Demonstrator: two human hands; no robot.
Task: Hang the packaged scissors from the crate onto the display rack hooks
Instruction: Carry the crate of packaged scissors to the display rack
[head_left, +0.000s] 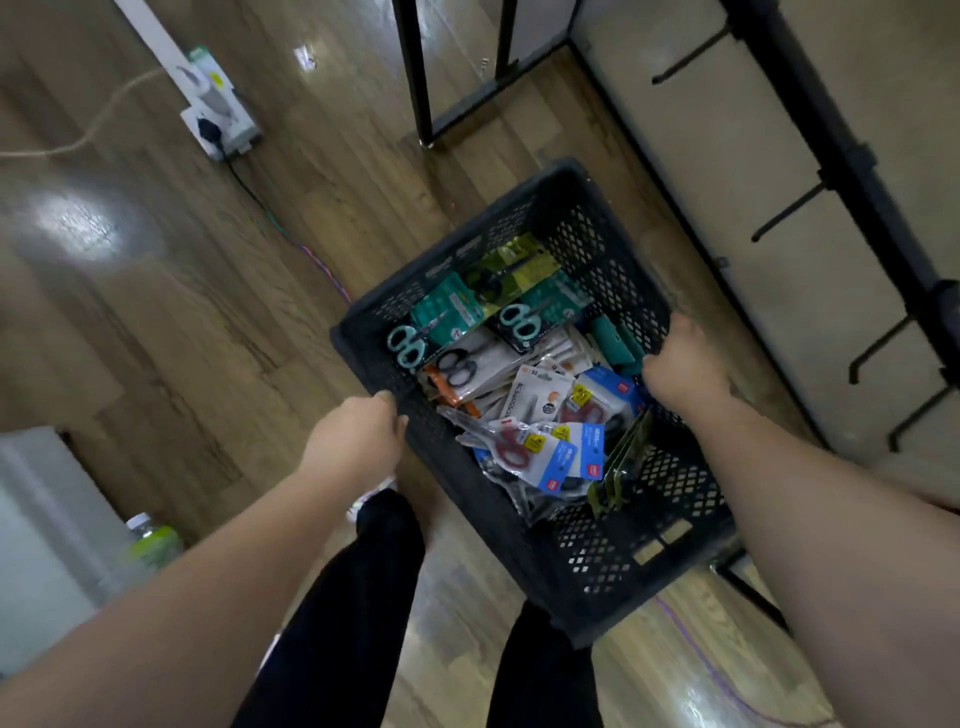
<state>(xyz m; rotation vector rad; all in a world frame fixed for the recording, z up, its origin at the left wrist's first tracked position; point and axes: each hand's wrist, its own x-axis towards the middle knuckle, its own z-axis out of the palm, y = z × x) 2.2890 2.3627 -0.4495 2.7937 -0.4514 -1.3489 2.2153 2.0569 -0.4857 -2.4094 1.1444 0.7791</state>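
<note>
A black perforated plastic crate (613, 551) is held above the wooden floor, in front of my legs. It is full of packaged scissors (524, 384): teal-handled ones at the far end, black ones in the middle, red ones in blue-and-white packs nearer me. My left hand (358, 436) grips the crate's left rim, fingers curled over the edge. My right hand (685, 369) grips the right rim. The display rack (831, 150), a black post with several bare black hooks (789, 210), stands at the right against a pale panel.
A white power strip (221, 117) with plugs and trailing cables (291, 239) lies on the floor at the upper left. A black metal frame (421, 73) stands beyond the crate. A bottle with a green label (153, 540) and a white object are at the lower left.
</note>
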